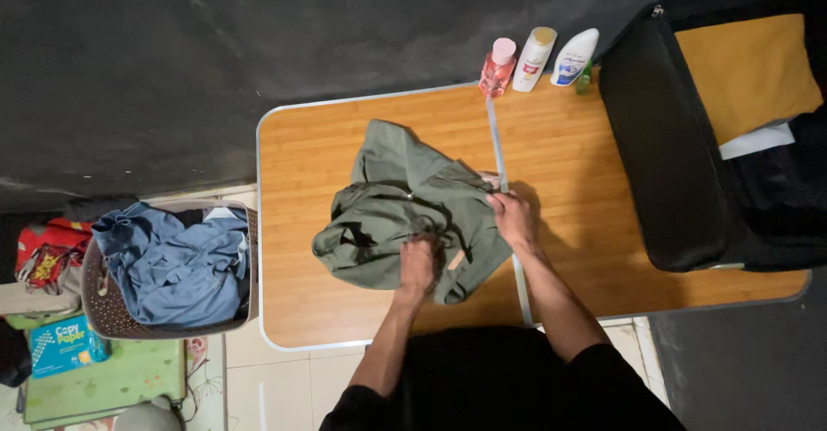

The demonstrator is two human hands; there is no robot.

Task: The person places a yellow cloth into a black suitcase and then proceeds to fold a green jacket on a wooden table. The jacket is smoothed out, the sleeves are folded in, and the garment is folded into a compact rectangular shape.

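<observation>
The olive-green garment (405, 207), bunched mid-table (293, 310), looks soft and light; the left hand (419, 266) grips its lower folds, the right hand (512, 217) pinches its edge, the best hold

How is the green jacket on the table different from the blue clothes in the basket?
The green jacket lies on the wooden table, while the blue clothes sit heaped in a brown basket on the floor. The jacket is olive green; the blue clothes are a faded blue. The left hand and right hand both press on the jacket, but no hand touches the blue clothes. Both are crumpled, not neatly folded.
</observation>
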